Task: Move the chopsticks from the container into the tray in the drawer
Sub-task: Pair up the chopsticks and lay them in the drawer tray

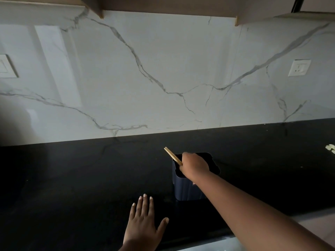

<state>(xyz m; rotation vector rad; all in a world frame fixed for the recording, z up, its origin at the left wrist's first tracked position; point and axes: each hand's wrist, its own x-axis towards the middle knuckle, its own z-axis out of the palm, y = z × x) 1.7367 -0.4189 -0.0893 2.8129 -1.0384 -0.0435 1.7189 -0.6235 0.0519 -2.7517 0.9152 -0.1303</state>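
obstacle: container [188, 187] (upright) | free: countertop [72, 178] left and right of it

No text can be read anywhere (container [188, 187] label hidden).

A black countertop [72, 178] meets a veined marble backsplash [163, 69] bearing a white socket [299, 67].

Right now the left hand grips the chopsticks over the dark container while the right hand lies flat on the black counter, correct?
Hands are swapped. In the head view the right hand grips the chopsticks over the dark container, and the left hand lies flat on the black counter.
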